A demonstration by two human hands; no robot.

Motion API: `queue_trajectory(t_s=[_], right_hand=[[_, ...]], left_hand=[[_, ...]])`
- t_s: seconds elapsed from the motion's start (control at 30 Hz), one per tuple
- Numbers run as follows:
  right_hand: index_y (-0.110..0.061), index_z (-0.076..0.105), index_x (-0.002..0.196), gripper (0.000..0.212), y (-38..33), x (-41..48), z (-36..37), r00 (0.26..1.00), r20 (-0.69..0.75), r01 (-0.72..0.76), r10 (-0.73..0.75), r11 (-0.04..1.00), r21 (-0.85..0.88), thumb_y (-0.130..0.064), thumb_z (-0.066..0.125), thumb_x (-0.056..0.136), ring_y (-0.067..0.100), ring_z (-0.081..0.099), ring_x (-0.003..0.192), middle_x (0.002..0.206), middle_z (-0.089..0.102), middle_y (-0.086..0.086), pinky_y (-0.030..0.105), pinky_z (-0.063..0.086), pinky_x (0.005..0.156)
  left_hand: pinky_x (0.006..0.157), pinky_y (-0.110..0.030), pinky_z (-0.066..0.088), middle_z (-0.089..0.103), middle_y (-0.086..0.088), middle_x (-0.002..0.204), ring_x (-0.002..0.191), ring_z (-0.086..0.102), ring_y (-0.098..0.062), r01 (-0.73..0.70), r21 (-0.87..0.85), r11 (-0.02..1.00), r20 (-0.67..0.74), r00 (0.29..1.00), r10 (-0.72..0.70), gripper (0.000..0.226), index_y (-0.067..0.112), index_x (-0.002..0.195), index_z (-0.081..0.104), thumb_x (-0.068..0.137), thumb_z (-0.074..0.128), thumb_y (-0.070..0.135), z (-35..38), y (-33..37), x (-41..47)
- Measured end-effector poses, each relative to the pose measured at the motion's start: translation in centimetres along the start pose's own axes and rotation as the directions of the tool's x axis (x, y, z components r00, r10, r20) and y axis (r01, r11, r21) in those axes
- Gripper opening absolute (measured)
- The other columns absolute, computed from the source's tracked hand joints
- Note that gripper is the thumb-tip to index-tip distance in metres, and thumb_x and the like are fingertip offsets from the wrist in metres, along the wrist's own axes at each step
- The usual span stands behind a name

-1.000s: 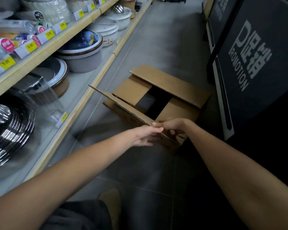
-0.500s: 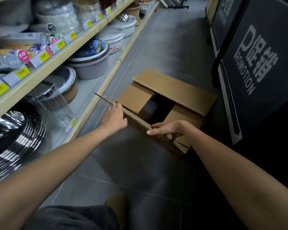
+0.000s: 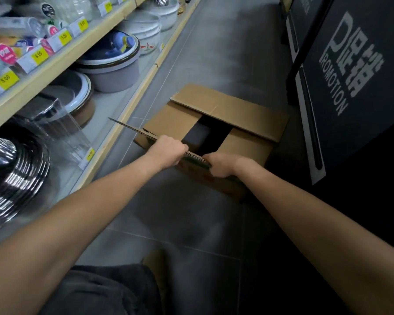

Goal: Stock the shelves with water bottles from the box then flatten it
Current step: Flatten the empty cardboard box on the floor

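Your cardboard box [image 3: 216, 105] is plain brown. The floor tiles [image 3: 225, 48] under it are grey with thin pale joints. Left of the box, yellow-and-white price labels [image 3: 38, 55] line a pale wooden shelf edge [image 3: 32, 86] above a grey basin [image 3: 116, 73] with a dark rim. Right of the box, the promotion sign [image 3: 359, 114] is dark navy with pale grey lettering.

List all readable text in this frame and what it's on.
"PROMOTION": dark sign panel, right; the characters beside it are unclear.
"5.00": nearest yellow price tag, upper shelf edge.
"6.00": next yellow price tag along.
Other tags and product labels: too blurred.
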State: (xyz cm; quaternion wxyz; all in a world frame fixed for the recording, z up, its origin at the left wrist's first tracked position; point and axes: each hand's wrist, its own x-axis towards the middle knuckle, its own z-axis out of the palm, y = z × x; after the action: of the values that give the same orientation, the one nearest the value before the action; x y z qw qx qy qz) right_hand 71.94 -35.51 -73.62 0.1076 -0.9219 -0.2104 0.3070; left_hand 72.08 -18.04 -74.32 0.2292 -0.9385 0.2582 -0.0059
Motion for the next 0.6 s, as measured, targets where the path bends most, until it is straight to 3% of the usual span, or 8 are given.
queue_trajectory(t_s=[0.17, 0.3, 0.43, 0.5, 0.6], right_hand=[[-0.015, 0.051, 0.130, 0.040, 1.6, -1.6, 1.5, 0.969, -0.233, 0.021, -0.079, 0.971, -0.240, -0.012, 0.046, 0.090, 0.033, 0.059, 0.102, 0.115, 0.062, 0.013, 0.030, 0.040, 0.068], [-0.019, 0.048, 0.135, 0.046, 2.7, -2.7, 2.6, 0.935, -0.340, -0.009, -0.095, 0.957, -0.290, -0.011, 0.048, 0.089, 0.034, 0.060, 0.103, 0.118, 0.062, 0.013, 0.033, 0.044, 0.072], [-0.025, 0.052, 0.131, 0.043, 3.6, -3.3, 3.1, 0.914, -0.399, -0.052, -0.073, 0.955, -0.293, -0.015, 0.050, 0.089, 0.030, 0.062, 0.098, 0.110, 0.065, 0.009, 0.030, 0.038, 0.068], [-0.028, 0.054, 0.129, 0.042, 4.1, -3.2, 2.8, 0.936, -0.351, -0.059, -0.023, 0.974, -0.221, -0.017, 0.050, 0.089, 0.028, 0.060, 0.101, 0.112, 0.064, 0.007, 0.031, 0.041, 0.072], [-0.025, 0.048, 0.137, 0.047, 4.6, -3.2, 1.9, 0.993, -0.076, -0.087, 0.091, 0.995, 0.055, -0.017, 0.052, 0.092, 0.027, 0.053, 0.116, 0.130, 0.056, 0.006, 0.030, 0.041, 0.087]], left_hand=[[0.070, -0.033, 0.045, 0.068, -0.008, 0.104, 0.095, 0.066, -0.031, 0.047, -0.001, 0.999, 0.022, 0.999, -0.047, 0.021, 0.013, 0.106, 0.059, 0.093, 0.042, 0.016, -0.8, 2.1, -0.7], [0.068, -0.032, 0.043, 0.069, -0.009, 0.105, 0.096, 0.066, -0.032, 0.051, -0.026, 0.998, 0.023, 0.998, -0.051, 0.023, 0.011, 0.107, 0.060, 0.094, 0.042, 0.017, -1.0, 3.7, -0.9], [0.063, -0.030, 0.035, 0.070, -0.011, 0.102, 0.093, 0.066, -0.035, 0.036, -0.036, 0.999, 0.011, 0.999, -0.035, 0.029, 0.013, 0.110, 0.062, 0.099, 0.038, 0.024, -1.5, 4.6, -1.2], [0.061, -0.030, 0.037, 0.071, -0.012, 0.098, 0.090, 0.067, -0.035, 0.000, -0.054, 0.999, -0.012, 1.000, 0.000, 0.031, 0.013, 0.109, 0.064, 0.099, 0.038, 0.027, -1.8, 4.9, -1.3], [0.062, -0.031, 0.035, 0.070, -0.012, 0.099, 0.092, 0.066, -0.035, -0.050, -0.085, 0.995, 0.014, 0.999, 0.051, 0.035, 0.013, 0.110, 0.063, 0.099, 0.037, 0.033, -2.3, 5.6, -1.8]])
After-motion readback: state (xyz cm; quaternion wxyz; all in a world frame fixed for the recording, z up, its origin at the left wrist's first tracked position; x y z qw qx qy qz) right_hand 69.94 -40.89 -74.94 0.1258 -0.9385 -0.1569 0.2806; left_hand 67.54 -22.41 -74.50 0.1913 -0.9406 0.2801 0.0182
